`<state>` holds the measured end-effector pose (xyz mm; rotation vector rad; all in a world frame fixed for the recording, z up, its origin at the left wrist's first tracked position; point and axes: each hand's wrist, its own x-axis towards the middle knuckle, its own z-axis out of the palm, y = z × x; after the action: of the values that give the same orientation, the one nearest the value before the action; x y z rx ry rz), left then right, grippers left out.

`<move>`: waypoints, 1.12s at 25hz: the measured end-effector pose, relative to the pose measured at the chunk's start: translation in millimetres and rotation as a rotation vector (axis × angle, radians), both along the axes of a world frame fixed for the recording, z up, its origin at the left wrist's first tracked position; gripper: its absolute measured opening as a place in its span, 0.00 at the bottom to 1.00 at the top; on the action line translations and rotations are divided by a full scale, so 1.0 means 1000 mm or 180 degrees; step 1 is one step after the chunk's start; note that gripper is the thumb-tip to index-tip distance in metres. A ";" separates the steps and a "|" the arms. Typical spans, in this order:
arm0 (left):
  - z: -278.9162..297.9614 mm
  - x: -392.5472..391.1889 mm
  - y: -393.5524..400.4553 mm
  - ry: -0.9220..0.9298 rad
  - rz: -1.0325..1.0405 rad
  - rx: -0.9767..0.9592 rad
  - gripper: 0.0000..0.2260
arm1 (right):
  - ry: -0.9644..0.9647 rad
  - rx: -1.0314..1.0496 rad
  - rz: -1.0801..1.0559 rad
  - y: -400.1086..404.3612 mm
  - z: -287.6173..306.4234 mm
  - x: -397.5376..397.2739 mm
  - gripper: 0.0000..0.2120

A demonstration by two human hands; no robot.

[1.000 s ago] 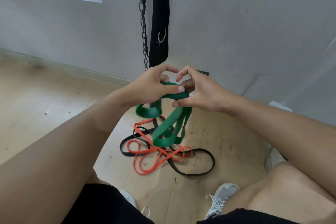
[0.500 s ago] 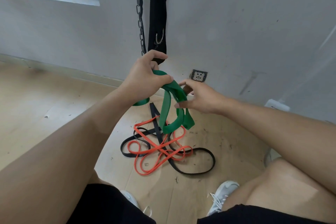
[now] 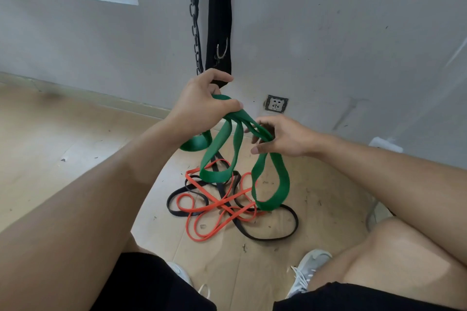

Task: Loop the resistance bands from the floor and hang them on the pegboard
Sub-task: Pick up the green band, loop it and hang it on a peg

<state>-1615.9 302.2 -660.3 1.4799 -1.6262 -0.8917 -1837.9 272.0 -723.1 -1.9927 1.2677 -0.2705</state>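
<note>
Green band [image 3: 219, 156] gripped by left hand [image 3: 199, 106], right hand [image 3: 283, 137] fingers pinching strand; orange band [image 3: 214, 219], black band [image 3: 278, 235] on floor.

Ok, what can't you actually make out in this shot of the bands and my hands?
- Pegboard: not in the head view at all.
- Chain and black strap: tops cut off by the upper edge.
- Green band: the part inside the left hand and right hand is hidden by the fingers.
- Orange band and black band: tangled, so which lies on top is unclear.
</note>
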 end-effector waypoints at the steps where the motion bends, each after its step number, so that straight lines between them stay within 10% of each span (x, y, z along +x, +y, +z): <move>1: 0.000 0.000 0.000 0.0209 -0.0009 0.0110 0.21 | -0.0053 0.0014 0.0036 0.001 -0.001 0.001 0.16; 22: -0.005 0.028 -0.014 0.1218 0.0150 0.0519 0.13 | -0.0758 0.0230 -0.0115 0.005 0.009 0.018 0.13; 28: -0.021 0.041 -0.014 0.0102 -0.0167 0.0924 0.10 | -0.1073 0.0181 -0.0387 0.007 0.025 0.015 0.15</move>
<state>-1575.1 287.7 -681.3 1.6125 -1.5676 -1.2160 -1823.1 279.1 -698.6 -1.7358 1.1646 -0.5962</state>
